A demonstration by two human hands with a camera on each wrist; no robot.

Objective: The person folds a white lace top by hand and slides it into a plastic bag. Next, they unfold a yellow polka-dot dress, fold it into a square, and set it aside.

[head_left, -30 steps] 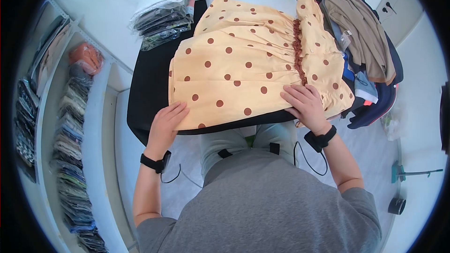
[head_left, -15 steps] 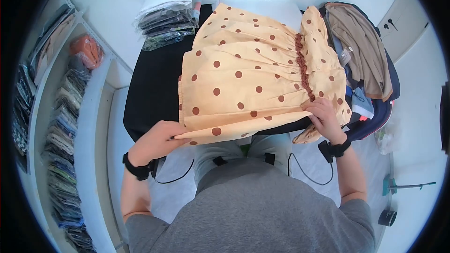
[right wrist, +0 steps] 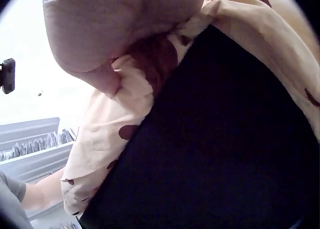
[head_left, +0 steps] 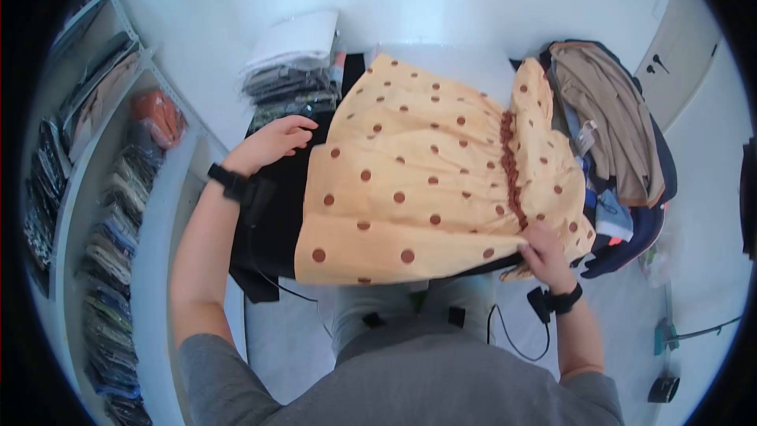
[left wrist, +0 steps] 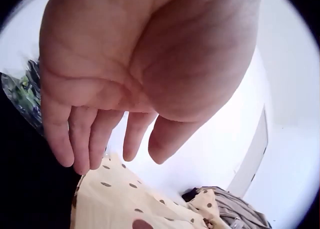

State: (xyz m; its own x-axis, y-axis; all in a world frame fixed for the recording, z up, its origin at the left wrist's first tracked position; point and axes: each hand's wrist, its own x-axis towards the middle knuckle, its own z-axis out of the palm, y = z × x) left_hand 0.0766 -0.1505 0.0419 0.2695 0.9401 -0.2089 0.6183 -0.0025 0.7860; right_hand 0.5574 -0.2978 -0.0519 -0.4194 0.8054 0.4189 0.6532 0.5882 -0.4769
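A pale yellow garment with brown dots [head_left: 394,181] and a ruffled brown band [head_left: 509,166] lies spread on the black-covered table [head_left: 272,189]. Above the table's left part, the left hand [head_left: 276,144] is held off the cloth with its fingers extended, touching nothing; the left wrist view shows its palm [left wrist: 145,59] and the garment [left wrist: 115,199] beyond. At the garment's near edge, beside the band, the right hand [head_left: 546,252] pinches the fabric. In the right wrist view that hand [right wrist: 120,34] has bunched cloth [right wrist: 135,84] under its thumb.
Bagged folded items [head_left: 296,55] are stacked at the table's back left. On the right lies a pile of clothes with a brown garment [head_left: 611,110] on top. Shelves of bagged clothing [head_left: 118,229] line the left side. Cables [head_left: 520,349] hang near the wrists.
The left hand has let go of the garment's near left corner and moved up and left. That lifted edge has dropped flatter. The right hand still pinches the near edge.
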